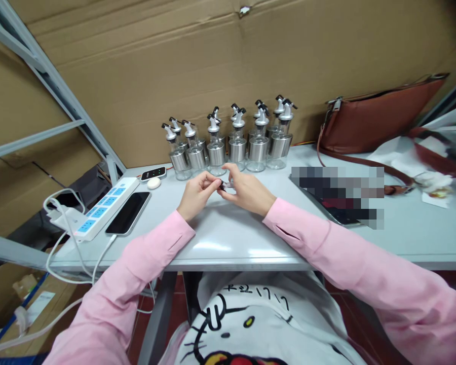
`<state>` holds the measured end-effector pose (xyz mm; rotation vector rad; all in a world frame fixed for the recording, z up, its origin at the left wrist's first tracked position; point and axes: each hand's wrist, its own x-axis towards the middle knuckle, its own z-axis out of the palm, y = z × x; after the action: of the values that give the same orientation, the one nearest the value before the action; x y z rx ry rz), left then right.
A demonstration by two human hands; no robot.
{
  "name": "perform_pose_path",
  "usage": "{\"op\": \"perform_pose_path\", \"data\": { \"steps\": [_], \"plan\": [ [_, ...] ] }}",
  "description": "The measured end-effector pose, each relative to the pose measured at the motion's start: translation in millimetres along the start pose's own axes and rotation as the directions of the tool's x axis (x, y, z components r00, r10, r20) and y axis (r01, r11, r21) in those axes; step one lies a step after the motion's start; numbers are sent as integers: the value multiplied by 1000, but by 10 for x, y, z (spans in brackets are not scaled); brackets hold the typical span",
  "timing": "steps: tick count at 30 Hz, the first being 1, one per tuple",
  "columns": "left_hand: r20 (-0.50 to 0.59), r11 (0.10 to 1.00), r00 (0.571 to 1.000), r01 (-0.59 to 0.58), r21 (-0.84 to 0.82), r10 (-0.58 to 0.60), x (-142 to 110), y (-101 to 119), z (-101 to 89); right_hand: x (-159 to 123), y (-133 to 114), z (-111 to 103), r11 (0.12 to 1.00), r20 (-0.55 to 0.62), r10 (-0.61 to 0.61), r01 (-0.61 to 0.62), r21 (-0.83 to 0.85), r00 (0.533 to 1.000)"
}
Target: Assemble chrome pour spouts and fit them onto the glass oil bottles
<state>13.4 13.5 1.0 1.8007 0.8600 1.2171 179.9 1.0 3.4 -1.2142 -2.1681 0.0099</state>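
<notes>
Both hands meet over the middle of the table, holding a small pour spout (229,185) with a dark end and a pale grey body. My left hand (198,193) is closed, its thumb and fingertips pinching the dark end. Around the pale end, my right hand (250,191) has its fingers curled, with the index finger raised; its palm side hides part of the spout. Just behind the hands stand two rows of glass oil bottles (216,152) with steel bands, each topped by a similar grey spout with a black flap.
At left lie a white power strip (110,205), a phone (129,214) on a cable, a white round case (154,183) and a small black display device (153,174). To the right are a brown bag (380,121), a blurred-out flat device (338,203) and plastic wrapping (403,152). Cardboard (167,61) walls the back.
</notes>
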Motion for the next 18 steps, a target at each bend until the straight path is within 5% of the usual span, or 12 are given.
{"op": "perform_pose_path", "data": {
  "steps": [9,18],
  "plan": [
    [-18,999,999,-32,2,32,-16,1,16,-10,-19,-5,999,2,4,-4,40,1000],
    [-42,1000,999,-30,-2,30,-6,6,33,-1,13,54,951,-12,76,-69,300,997]
  ]
}}
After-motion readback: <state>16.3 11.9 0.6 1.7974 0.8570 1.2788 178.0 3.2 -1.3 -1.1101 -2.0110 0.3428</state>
